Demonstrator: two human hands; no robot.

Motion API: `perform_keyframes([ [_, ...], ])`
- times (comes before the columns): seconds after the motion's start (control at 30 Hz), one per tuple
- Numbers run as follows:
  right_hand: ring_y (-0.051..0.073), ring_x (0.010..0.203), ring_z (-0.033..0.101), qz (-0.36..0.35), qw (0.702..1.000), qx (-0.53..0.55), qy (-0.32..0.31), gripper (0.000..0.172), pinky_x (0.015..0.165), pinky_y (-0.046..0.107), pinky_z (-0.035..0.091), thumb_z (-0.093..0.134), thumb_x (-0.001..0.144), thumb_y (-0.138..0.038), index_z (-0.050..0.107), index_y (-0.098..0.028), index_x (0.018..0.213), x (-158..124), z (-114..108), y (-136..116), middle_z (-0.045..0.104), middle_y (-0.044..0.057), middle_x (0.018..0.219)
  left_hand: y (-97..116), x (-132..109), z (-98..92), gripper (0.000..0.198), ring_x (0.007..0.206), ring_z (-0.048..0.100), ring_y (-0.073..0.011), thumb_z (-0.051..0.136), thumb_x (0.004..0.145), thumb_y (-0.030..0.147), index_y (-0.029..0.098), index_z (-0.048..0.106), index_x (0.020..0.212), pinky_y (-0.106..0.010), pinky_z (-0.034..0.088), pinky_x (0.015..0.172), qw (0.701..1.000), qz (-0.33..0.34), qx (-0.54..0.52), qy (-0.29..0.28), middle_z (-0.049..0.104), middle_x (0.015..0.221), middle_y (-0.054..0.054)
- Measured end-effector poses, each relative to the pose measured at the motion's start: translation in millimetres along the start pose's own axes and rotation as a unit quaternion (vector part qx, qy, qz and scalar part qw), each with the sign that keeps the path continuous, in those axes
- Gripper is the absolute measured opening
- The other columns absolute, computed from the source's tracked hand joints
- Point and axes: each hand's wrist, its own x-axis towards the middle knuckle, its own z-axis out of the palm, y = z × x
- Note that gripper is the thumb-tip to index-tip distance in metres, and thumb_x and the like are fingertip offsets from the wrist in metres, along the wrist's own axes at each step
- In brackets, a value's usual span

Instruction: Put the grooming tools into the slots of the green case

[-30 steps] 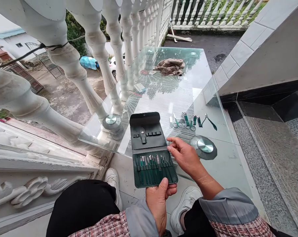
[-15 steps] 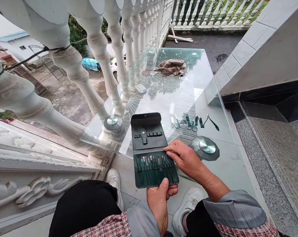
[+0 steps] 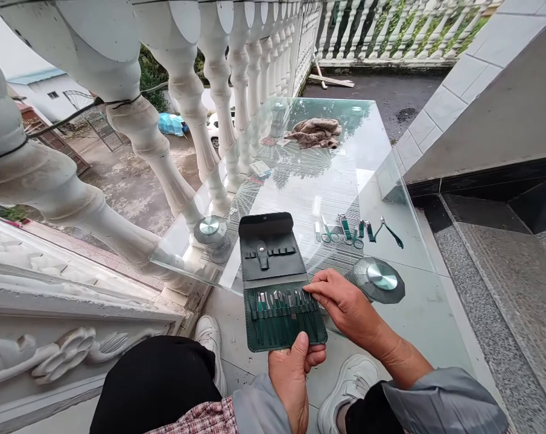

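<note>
At near edge of glass table [image 3: 381, 150], dark green manicure kit case [image 3: 277, 283] lies unfolded, flap end on the glass, lower half w/ tools hanging past the edge toward the person. Left hand [image 3: 293, 377] pinches case's bottom edge, thumb on top, other fingers curled underneath. Right hand [image 3: 345, 304] rests at case's right side, fingers nearly closed, tips on the rightmost tools in the strap row; can't tell if one's actually gripped. Row of slim metal tools [image 3: 282, 304] sits upright under elastic band. Upper half of case shows empty loops and a snap tab. To the right on the glass, well apart from case: loose clippers and scissors w/ green handles [image 3: 356, 230], lined up side by side. Round metal table fittings [image 3: 381, 278] near right hand, another at left [image 3: 209, 228]. Brown cloth [image 3: 315, 132] bunched at far end. White balusters [image 3: 186, 96] run along left.
</note>
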Motion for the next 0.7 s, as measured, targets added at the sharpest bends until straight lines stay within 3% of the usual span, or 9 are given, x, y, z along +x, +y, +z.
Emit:
perform_keyframes([
  [0.17,0.019,0.090,0.056,0.042,0.998,-0.007,0.040,0.023,0.079,0.035,0.047,0.040,0.088,-0.019,0.060,-0.023,0.100,-3,-1,4,0.060,0.006,0.094,-1,0,0.0,0.050,0.064,0.066,-0.0176,0.084,0.053,0.042,0.008,0.064,0.083,-0.026,0.056,0.059,1.000,0.006,0.001,-0.007,0.067,0.078,-0.009],
  [0.3,0.018,0.083,0.056,0.085,0.995,-0.028,0.054,0.015,0.074,0.033,0.046,0.043,0.087,-0.022,0.058,-0.022,0.088,-7,-3,2,0.060,0.005,0.085,-1,-1,1.8,0.052,0.063,0.065,-0.0166,0.085,0.050,0.044,0.008,0.064,0.082,-0.025,0.055,0.058,1.000,0.004,-0.005,-0.012,0.067,0.076,-0.007],
  [0.7,0.013,0.065,0.051,0.148,0.983,-0.100,-0.032,0.012,0.062,0.027,0.040,0.046,0.085,-0.022,0.051,-0.022,0.075,-30,-2,-18,0.055,-0.001,0.073,3,-5,2.8,0.046,0.067,0.064,-0.0164,0.081,0.060,0.039,0.008,0.065,0.090,-0.026,0.054,0.062,0.999,0.002,-0.019,-0.047,0.067,0.084,-0.009],
])
